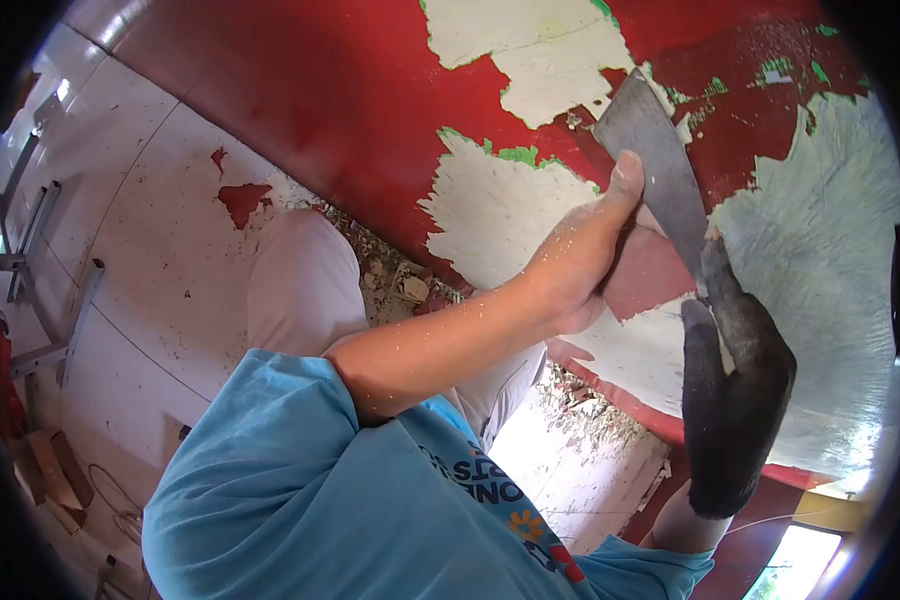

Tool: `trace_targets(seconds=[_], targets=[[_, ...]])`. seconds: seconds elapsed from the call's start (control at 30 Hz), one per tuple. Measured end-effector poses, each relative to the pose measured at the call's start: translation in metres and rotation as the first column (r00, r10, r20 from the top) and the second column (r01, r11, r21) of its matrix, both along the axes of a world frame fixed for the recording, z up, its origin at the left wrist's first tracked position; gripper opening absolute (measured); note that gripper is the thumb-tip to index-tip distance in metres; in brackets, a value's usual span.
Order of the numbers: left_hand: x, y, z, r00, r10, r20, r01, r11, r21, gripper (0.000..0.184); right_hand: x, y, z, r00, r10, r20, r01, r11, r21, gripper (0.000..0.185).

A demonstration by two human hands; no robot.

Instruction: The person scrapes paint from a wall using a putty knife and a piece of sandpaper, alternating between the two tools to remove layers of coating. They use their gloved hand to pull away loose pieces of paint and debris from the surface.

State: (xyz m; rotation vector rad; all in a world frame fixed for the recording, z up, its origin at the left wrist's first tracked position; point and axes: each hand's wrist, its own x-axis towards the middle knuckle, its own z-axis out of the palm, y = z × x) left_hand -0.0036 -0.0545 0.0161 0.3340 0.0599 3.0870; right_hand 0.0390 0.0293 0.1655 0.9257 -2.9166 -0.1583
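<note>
Where the pale tiled floor (160,330) meets the red-painted panel (300,80), a band of chips and flakes (375,250) lies beside the person's knees. Panel: red coat, broken by ragged pale patches (500,210), some edged in green; toward the right, one broad grey patch (820,230), streaked and shiny. Floor: a red flake (242,203), with smaller specks scattered about. Far side: metal bars (40,225); near them, a brown box (58,470). Person: one, in a light-blue printed shirt (290,470) and pale trousers (305,280).

Tool: one flat grey scraper (660,160), in front of the panel, broad end over the pale patches, narrow end at the right hand (740,380). Left hand (580,260): bare, closed on the scraper, thumb laid along the blade's side. Right hand: in a dark glove, fingers bent and drawn in around the narrow end.

Obscured: the left fingers, behind the blade; whatever of the tool lies within the glove. Whether the broad edge touches the panel cannot be told. The picture's dark round border cuts off the bars; glare washes out the bright opening (795,565) at lower right.
</note>
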Motion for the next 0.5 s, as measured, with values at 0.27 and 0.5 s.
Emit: trace_targets(seconds=[0.27,0.5], targets=[[0.004,-0.011,-0.002,0.990,0.121,0.077,-0.119,0.993,-0.022,0.062,-0.018,-0.008,-0.016,0.991,0.109,0.079,-0.103,0.992,-0.079,0.038],[-0.005,0.007,0.008,0.997,0.075,-0.020,-0.076,0.997,-0.024,0.065,-0.005,0.004,0.003,0.997,0.041,-0.066,-0.043,0.999,-0.024,0.038]])
